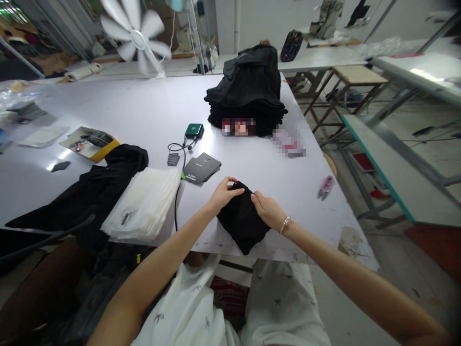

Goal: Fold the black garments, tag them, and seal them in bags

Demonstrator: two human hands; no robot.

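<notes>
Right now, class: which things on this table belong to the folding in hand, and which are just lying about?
In hand:
left hand
right hand
black cloth
clear bags
black stack
loose black garment

Lying about:
green power bank
cable
black cards
pink snips
fan

Both arms reach forward, left hand [224, 194] and right hand [266, 209] pinching closed.

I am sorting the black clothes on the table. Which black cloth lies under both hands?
The small folded cloth at the near edge, touched by left hand and right hand. The tall stack and the loose garment lie untouched.
</notes>
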